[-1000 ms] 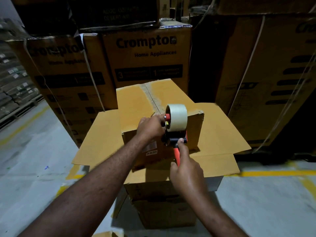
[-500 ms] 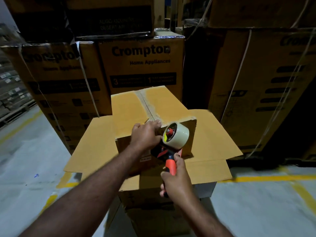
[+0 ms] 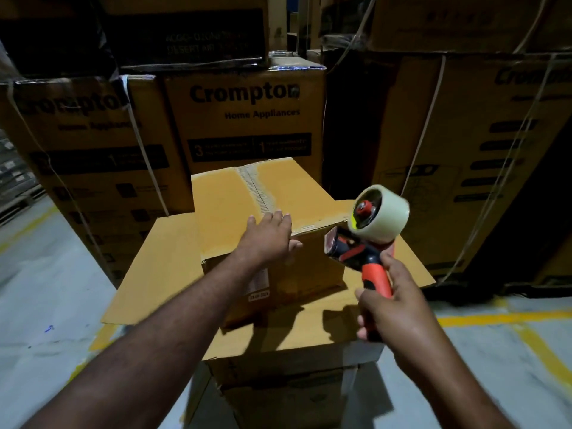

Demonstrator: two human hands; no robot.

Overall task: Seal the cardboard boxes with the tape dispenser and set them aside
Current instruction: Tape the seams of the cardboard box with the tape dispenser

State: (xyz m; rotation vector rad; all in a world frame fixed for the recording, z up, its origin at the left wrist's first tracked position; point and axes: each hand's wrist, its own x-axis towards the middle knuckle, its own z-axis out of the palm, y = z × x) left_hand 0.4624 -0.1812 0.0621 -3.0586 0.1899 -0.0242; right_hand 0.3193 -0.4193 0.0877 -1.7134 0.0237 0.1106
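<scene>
Small brown cardboard box (image 3: 247, 205) sits upright, centre, on an open-flapped larger box (image 3: 173, 267); taped top seam; tape dispenser (image 3: 368, 239), orange-handled, raised right, tilted.

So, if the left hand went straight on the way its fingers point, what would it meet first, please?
The left hand, flat on the small box, would slide along the taped seam; past the far edge it probably reaches the Crompton carton, depth unclear.
</scene>
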